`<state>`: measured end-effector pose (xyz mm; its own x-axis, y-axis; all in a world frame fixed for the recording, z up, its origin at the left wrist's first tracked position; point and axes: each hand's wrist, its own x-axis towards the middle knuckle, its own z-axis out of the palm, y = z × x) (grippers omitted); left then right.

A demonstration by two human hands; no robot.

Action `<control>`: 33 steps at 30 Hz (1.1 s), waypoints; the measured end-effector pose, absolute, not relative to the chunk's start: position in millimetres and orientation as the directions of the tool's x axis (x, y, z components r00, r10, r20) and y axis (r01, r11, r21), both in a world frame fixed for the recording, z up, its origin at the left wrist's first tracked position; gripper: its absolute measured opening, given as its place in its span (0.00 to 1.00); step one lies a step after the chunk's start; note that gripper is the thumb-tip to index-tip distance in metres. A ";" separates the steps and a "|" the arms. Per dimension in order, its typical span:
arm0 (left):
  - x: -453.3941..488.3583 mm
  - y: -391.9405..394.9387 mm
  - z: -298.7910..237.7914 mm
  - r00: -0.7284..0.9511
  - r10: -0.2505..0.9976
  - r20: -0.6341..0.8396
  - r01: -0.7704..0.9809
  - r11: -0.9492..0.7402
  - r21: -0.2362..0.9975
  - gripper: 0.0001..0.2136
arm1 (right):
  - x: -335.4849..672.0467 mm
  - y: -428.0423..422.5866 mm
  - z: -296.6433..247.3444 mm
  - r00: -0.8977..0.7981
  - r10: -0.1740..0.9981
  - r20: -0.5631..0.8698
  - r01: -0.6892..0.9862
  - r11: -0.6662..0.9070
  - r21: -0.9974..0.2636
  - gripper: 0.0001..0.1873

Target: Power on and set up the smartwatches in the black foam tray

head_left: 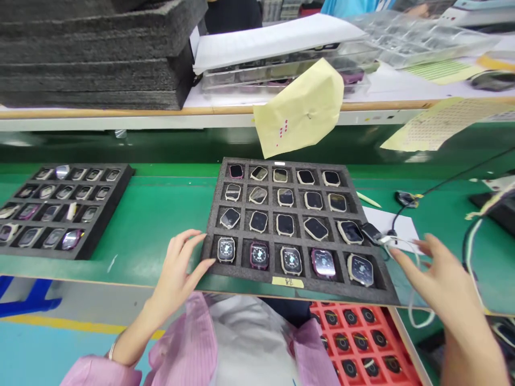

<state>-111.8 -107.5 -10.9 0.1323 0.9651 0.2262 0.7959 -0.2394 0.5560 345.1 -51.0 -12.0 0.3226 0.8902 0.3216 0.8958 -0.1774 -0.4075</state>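
A dark foam tray (249, 266) lies on the green bench, holding rows of square smartwatch faces. Several in the front row are lit, such as a silver watch (291, 260) and a purple-framed watch (323, 263). At the tray's front left corner, my left hand (177, 268) has its fingers apart, fingertips at the foam edge. My right hand (442, 273) hovers off the right side with fingers spread, thumb and fingertips close to a white cable (416, 300). A small black piece (372, 234) on the cable's end rests by the tray's right edge.
Another foam tray of watches (105, 217) sits at left. Thick foam slabs (92, 59) are stacked on the shelf, beside clear plastic trays (418, 37). Yellow paper (301, 110) hangs over the shelf edge. Below the bench, a red tray (354, 321) holds round dark parts.
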 end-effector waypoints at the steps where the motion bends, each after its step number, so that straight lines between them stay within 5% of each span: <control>1: -107.6 -101.2 -6.4 0.178 0.960 0.217 0.819 -0.267 0.508 0.16 | 334.2 -53.3 -0.5 0.258 0.902 0.347 0.935 -0.142 -0.325 0.35; 3: -92.9 -88.3 -0.9 0.280 0.946 0.160 0.857 -0.322 0.403 0.12 | 298.0 -59.6 19.9 0.072 0.909 0.410 0.908 0.110 -0.405 0.23; 6: -67.3 -76.7 1.8 0.281 0.954 0.104 0.938 -0.296 0.182 0.11 | 224.3 -66.9 33.6 -0.430 0.858 0.280 0.707 0.513 -0.487 0.14; 9: -56.7 -77.1 1.3 0.239 0.965 0.106 0.951 -0.255 0.174 0.12 | 164.1 -66.0 26.5 -0.665 0.728 0.166 0.696 0.685 -0.215 0.09; 12: -62.9 -82.2 -1.3 0.204 0.975 0.089 0.877 -0.222 0.426 0.11 | 136.6 -62.1 16.5 -0.620 0.779 0.092 0.777 0.626 -0.065 0.04; 15: -70.3 -85.6 -4.1 0.171 0.982 0.080 0.715 -0.179 0.675 0.05 | 129.9 -60.8 16.1 -0.532 0.845 0.054 0.844 0.534 -0.052 0.11; 19: -68.0 -81.4 -5.1 0.082 0.991 0.105 0.240 -0.122 0.963 0.06 | 129.2 -64.2 20.8 -0.525 0.850 0.051 0.837 0.526 -0.151 0.16; 22: -62.6 -73.4 -2.4 0.096 0.994 -0.053 -0.208 0.072 0.975 0.08 | 130.3 -72.0 16.0 -0.502 0.856 0.124 0.778 0.509 -0.367 0.14; 24: -59.3 -68.8 0.5 0.149 0.978 -0.146 -0.346 0.190 0.919 0.10 | 131.8 -77.3 8.9 -0.455 0.878 0.146 0.730 0.462 -0.503 0.14; 29: -49.1 -67.5 5.0 0.213 0.954 -0.212 -0.382 0.281 0.881 0.18 | 140.0 -75.5 2.3 -0.385 0.911 0.148 0.504 0.342 -0.793 0.07; 33: -39.2 -74.1 1.6 0.137 0.971 -0.195 -0.209 0.221 0.953 0.24 | 147.0 -65.5 15.5 -0.291 0.953 0.083 0.124 0.123 -0.985 0.07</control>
<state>-39.2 -74.1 1.6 0.1373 0.9711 -0.1953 -0.2091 0.2212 0.9525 147.0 -65.5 15.5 -0.2908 0.9532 0.0828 0.1242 0.1234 -0.9845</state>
